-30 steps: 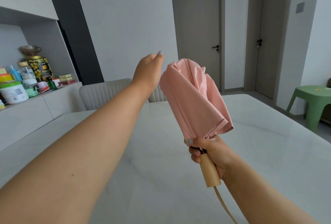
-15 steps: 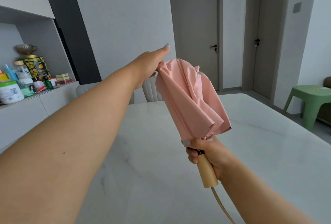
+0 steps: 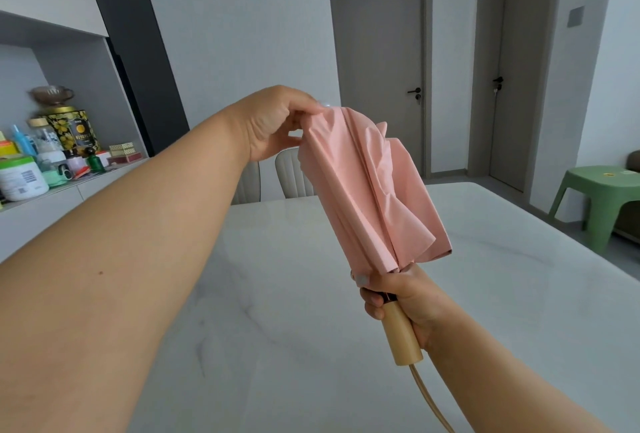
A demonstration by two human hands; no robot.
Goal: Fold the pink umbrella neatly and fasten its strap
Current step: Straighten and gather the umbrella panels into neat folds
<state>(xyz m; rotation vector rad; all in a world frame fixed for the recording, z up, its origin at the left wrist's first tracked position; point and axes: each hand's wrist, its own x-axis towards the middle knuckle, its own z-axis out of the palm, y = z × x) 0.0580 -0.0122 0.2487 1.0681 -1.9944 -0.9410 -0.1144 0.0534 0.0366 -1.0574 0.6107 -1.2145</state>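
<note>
The pink umbrella (image 3: 372,190) is collapsed and held tilted up over the table, its canopy hanging in loose folds. My right hand (image 3: 398,297) grips it at the base of the canopy, just above the light wooden handle (image 3: 401,339), from which a beige cord (image 3: 429,401) hangs down. My left hand (image 3: 273,124) pinches the top edge of the canopy fabric near the umbrella's tip. The strap is not visible.
A white marble table (image 3: 311,311) lies under the umbrella, with two pale chairs (image 3: 294,176) at its far edge. A shelf at left holds several jars and bottles (image 3: 45,152). A green stool (image 3: 602,197) stands at right, near grey doors.
My left hand went from open fingers beside the umbrella's top to pinching the canopy fabric there. The folds have been turned and now show a long central crease.
</note>
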